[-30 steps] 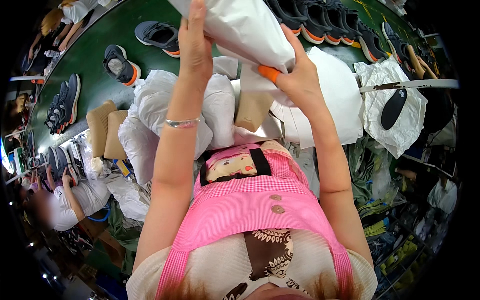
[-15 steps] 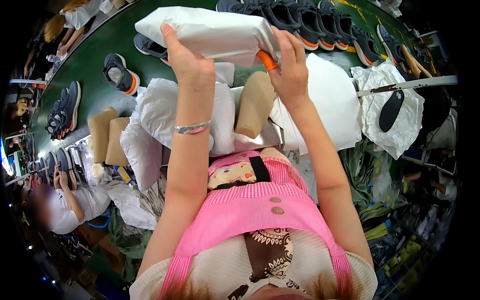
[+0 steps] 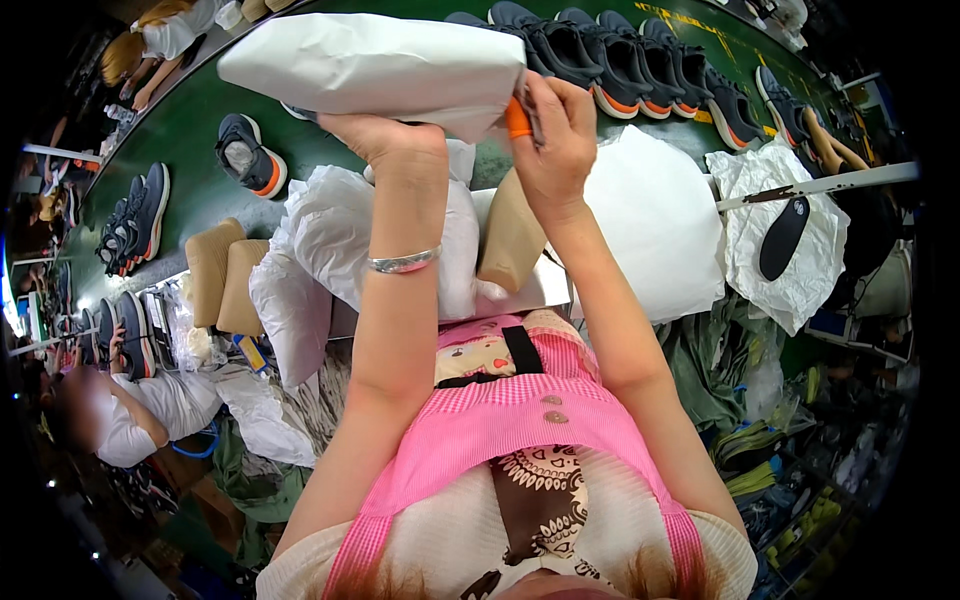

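Observation:
A long bundle in smooth white paper (image 3: 380, 62), about as long as a shoe, is held up in front of me; what lies inside is hidden. My left hand (image 3: 395, 140) supports it from below, its fingers mostly out of sight behind the paper. At the bundle's right end, my right hand (image 3: 557, 130) pinches the paper with curled fingers. Something orange (image 3: 519, 118) shows at the right thumb; I cannot tell whether it is a finger cover. Beneath my arms lie a tan foot-shaped form (image 3: 512, 240) and puffy white paper bundles (image 3: 330, 225).
Dark sneakers with orange heels (image 3: 620, 80) line the green table (image 3: 330, 165). White paper sheets (image 3: 650, 220) are stacked at right, beside crumpled paper bearing a black insole (image 3: 783, 238) and a metal bar (image 3: 820, 186). Another person (image 3: 160, 410) sits at left.
The white bundle has shifted left and slightly down in view. My left hand has gone from its near side to underneath. My right hand has moved left with the bundle's end.

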`<move>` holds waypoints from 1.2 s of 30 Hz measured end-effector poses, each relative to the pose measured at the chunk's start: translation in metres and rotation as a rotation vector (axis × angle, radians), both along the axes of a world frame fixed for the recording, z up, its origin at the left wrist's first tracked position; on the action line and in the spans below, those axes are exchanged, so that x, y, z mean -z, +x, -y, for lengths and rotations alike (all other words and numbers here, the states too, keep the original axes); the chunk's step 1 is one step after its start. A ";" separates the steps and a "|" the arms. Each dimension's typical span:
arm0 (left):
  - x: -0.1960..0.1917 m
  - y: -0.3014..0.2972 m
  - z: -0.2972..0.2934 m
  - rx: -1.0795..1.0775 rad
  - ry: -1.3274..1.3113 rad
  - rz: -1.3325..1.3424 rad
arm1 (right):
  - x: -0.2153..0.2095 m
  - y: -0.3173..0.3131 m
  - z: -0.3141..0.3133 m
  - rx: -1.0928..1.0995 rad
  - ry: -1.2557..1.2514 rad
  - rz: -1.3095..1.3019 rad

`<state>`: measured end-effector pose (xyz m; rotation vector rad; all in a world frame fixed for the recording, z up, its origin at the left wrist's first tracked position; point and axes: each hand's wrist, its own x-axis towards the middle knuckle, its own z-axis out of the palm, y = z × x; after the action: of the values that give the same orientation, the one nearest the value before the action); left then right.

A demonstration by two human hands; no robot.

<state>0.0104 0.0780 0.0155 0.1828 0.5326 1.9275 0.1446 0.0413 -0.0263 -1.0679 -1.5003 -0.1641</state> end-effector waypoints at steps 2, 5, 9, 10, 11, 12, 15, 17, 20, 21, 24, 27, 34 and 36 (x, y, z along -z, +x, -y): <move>-0.013 0.004 0.011 -0.133 0.047 -0.138 | -0.001 -0.005 0.001 -0.010 0.002 0.032; -0.016 0.000 0.014 -0.229 0.102 -0.318 | -0.002 -0.012 0.003 -0.044 0.001 0.003; -0.012 -0.007 0.007 -0.126 0.008 -0.316 | -0.007 -0.007 0.002 0.084 0.093 0.133; -0.008 -0.009 0.004 -0.052 0.018 -0.228 | -0.010 -0.002 0.003 0.151 0.125 0.222; -0.002 -0.008 0.002 -0.052 -0.009 -0.201 | -0.009 -0.001 0.002 0.166 0.122 0.215; 0.006 -0.006 0.000 -0.058 0.008 -0.207 | -0.007 0.001 0.002 0.202 0.113 0.213; 0.004 -0.011 0.002 -0.075 -0.067 -0.330 | -0.004 0.002 0.000 0.134 0.193 0.229; -0.014 -0.022 0.003 -0.121 -0.174 -0.376 | -0.011 -0.011 0.008 0.030 0.105 0.175; -0.044 -0.002 0.015 -0.188 -0.169 -0.496 | -0.023 -0.028 0.030 -0.120 -0.077 -0.052; -0.049 0.006 0.019 -0.219 -0.122 -0.556 | -0.021 -0.034 0.032 -0.169 -0.106 -0.159; -0.047 0.023 0.021 -0.221 0.054 -0.668 | -0.017 -0.021 0.027 -0.602 -0.410 -0.814; -0.051 0.034 0.034 -0.154 0.082 -0.675 | -0.012 0.001 0.023 -0.897 -0.712 -1.569; -0.009 0.042 0.027 -0.082 0.231 -0.419 | -0.033 -0.008 0.037 -0.776 -0.769 -1.882; -0.013 0.044 0.030 -0.008 0.173 -0.436 | -0.030 -0.010 0.033 -0.762 -0.729 -1.973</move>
<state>0.0546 0.0477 0.0287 0.7240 0.6496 1.9471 0.1341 0.0086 0.0037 -0.5323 0.0742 1.6028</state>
